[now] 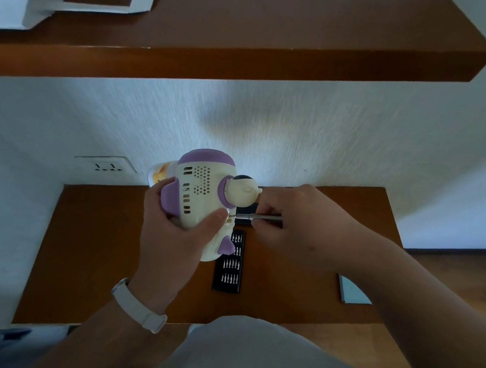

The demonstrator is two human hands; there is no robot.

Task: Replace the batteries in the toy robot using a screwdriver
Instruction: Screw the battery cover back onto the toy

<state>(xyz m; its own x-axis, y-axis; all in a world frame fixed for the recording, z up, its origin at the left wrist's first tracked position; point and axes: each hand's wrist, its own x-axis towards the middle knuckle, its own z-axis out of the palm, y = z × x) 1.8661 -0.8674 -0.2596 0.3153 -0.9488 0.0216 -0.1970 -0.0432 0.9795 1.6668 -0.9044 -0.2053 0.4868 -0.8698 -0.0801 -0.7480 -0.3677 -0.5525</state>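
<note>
Cream-and-purple plastic is filling the left hand [173,236]: the toy robot [198,196] is being held up off the table [90,255], lying on its side with its vented back panel facing the camera, the fingers wrapping round its body and the thumb pressing on the shell close to the spot being worked. The right hand [296,221], just beside it, is pinching a slim metal screwdriver [261,217] and is pointing it leftward, so the tip is meeting the toy right next to the left thumb. Both hands are therefore busy and close together, each clamped on its own thing. Directly beneath them a black bit case [229,274] is lying open on the table, rows of small bits showing. A white wristband [137,307] is sitting on the left wrist, and a wall socket [107,166] is showing beyond the left hand. As for progress, the job is looking to be at a screw of the battery cover; whether that screw is going out or going back in cannot be told. No batteries, loose screw or removed cover are showing anywhere around the hands, so it is probably early: opening the compartment, swapping the cells and closing up are likely all remaining.
</note>
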